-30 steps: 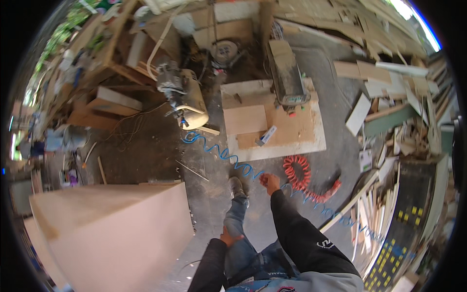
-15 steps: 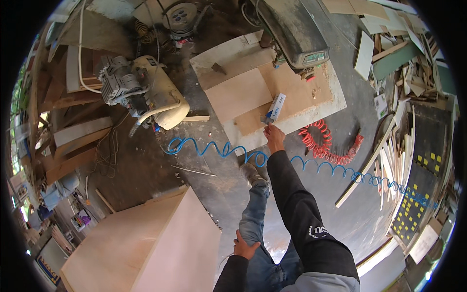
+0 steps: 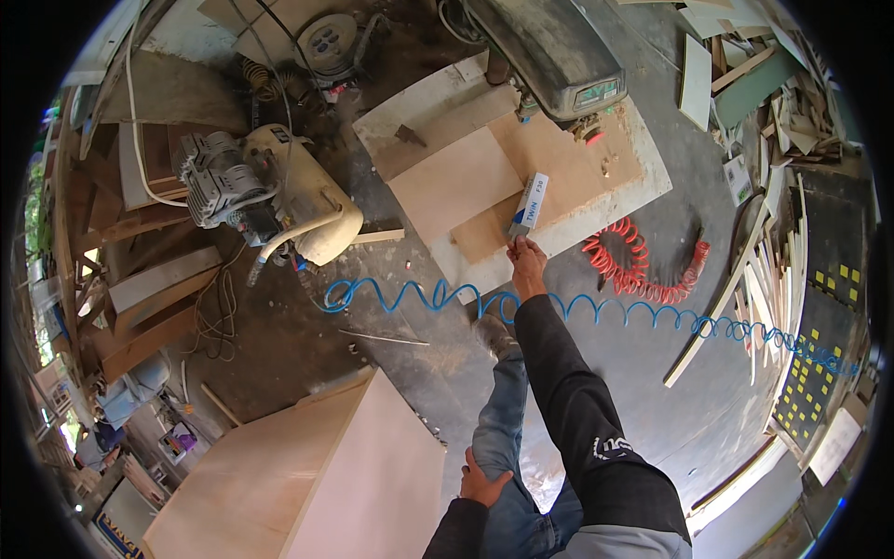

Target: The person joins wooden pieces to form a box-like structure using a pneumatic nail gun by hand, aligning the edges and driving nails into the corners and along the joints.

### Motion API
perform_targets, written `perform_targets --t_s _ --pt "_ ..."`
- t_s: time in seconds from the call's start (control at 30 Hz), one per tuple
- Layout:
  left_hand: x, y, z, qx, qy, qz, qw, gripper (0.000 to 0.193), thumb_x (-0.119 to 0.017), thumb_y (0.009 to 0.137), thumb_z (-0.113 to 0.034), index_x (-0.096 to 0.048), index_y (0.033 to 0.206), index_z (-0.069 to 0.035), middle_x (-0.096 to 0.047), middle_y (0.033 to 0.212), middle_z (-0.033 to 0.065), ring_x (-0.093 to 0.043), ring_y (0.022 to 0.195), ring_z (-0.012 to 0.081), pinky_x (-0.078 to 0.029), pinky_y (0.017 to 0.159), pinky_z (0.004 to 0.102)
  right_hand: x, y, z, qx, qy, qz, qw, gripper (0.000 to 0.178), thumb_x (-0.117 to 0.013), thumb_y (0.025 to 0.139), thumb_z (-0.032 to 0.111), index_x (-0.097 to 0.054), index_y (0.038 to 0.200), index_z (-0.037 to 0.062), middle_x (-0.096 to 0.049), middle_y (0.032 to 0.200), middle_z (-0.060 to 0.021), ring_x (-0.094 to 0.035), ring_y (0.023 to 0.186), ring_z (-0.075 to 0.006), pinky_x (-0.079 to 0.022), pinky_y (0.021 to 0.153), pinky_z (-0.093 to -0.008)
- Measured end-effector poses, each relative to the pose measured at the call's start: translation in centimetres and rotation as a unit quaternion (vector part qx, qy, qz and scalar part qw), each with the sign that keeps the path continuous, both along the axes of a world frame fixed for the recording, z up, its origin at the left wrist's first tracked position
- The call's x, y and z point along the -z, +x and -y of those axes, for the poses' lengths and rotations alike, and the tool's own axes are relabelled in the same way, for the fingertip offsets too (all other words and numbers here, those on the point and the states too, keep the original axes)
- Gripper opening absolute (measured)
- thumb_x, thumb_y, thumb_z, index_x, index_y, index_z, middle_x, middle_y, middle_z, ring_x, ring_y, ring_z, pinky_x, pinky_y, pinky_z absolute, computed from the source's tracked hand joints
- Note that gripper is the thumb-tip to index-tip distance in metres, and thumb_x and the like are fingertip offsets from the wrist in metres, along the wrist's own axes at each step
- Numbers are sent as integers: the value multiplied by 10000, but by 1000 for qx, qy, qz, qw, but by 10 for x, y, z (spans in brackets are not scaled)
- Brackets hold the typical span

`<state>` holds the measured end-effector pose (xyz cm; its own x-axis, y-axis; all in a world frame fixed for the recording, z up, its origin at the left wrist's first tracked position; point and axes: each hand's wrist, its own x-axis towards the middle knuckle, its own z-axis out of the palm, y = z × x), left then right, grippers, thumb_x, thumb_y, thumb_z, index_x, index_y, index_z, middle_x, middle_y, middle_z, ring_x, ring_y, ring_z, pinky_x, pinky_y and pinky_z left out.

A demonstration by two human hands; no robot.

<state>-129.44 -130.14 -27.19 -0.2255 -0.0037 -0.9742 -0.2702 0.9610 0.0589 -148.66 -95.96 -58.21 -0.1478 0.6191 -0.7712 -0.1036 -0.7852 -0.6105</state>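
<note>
In front of me, a slim white-and-blue cardboard box (image 3: 531, 203) lies on a plywood-covered board (image 3: 466, 177). My right hand (image 3: 528, 267) reaches to its near end, fingers closed in a pinch. A small grey part shows between the fingertips and the box; its exact kind is too small to tell. My left hand (image 3: 482, 477) rests on my bent knee in blue jeans, thumb spread from the fingers. Just beyond the box stands a dark machine with a rounded cover (image 3: 549, 56).
A blue coiled air hose (image 3: 577, 307) crosses the floor before my foot. A red coiled hose (image 3: 643, 270) lies to the right. An air compressor (image 3: 307, 200) stands left; a large pale wooden cabinet (image 3: 307, 466) is near left. Wood offcuts (image 3: 754, 84) fill the far right.
The view has shifted slightly. My right fingers stay at the box's near end, and the box looks a little more upright. My left hand stays on the knee.
</note>
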Motion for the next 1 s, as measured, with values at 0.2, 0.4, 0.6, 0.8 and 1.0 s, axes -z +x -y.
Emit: perform_targets --t_s 0.2,0.4,0.6,0.8,1.0 --pt "3 4 0 9 11 -2 1000 1252 -830 681 -553 -41 1541 -102 -375 1385 422 -504 1204 556 -434 1028 541 -44 24 40 -47 -9 6 999 221 -659 916 15 -588 1123 -23 -671 887 -96 -673 769 -193 -553 638 -294" --pt "18 30 3 64 -24 4 998 1312 -833 646 -613 -33 1547 -93 -353 1414 410 -459 1274 529 -416 1041 564 -160 116 111 -102 -68 4 992 59 -641 929 94 -631 947 39 -634 838 -49 -639 759 -155 -554 645 -301" --pt "11 58 -12 114 103 -237 959 1066 -786 723 -527 -253 1517 -57 -324 1472 319 -386 1340 464 -332 1097 562 -285 287 126 -444 157 129 873 164 -605 899 159 -688 877 20 -672 707 -75 -654 660 -175 -525 619 -337" --pt "-54 82 -132 322 474 -304 761 599 -743 768 -288 -585 1301 -65 -566 1294 196 -510 1220 395 -360 1050 511 -404 459 75 -514 305 134 791 241 -604 873 263 -706 976 71 -707 860 -168 -661 787 -374 -527 741 -443" --pt "-120 200 -235 473 592 -167 630 244 -726 805 -209 -725 1034 -125 -714 955 116 -666 938 322 -492 863 435 -471 617 48 -385 322 174 847 262 -605 861 269 -717 1008 83 -716 914 -168 -678 840 -361 -529 778 -450"
